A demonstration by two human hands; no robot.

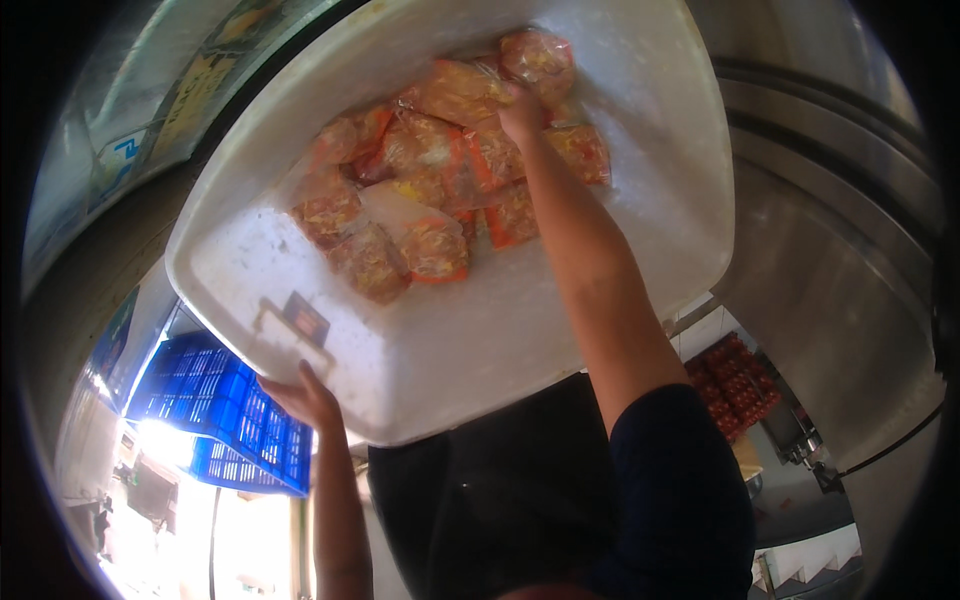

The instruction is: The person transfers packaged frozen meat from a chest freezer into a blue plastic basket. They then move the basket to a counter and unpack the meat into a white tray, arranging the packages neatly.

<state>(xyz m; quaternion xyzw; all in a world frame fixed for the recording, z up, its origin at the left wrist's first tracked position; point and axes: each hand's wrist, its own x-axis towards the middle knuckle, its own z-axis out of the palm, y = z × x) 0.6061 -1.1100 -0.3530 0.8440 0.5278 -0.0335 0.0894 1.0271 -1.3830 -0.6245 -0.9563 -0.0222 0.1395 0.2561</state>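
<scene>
A large white plastic tub (465, 345) is tilted before me, with its inside facing up. Several clear plastic bags of pale yellow and pink food, possibly raw meat, lie heaped in it, their edges marked in orange. Deep among them, my right hand (523, 116) has its fingers curled at the end of one plastic bag (461, 91); the fingertips are partly hidden. Another round bag (537, 64) lies just beyond that hand. At the tub's near left corner, my left hand (311, 401) holds the rim, thumb over the inside and fingers beneath.
Blue plastic crates (225, 409) stand at the lower left, beside bright light. Curved-looking metal panels (825, 225) border the tub on the right. Behind my right arm are stacked red trays (731, 386) and a metal tap (810, 446). A glass pane (150, 112) with stickers is at upper left.
</scene>
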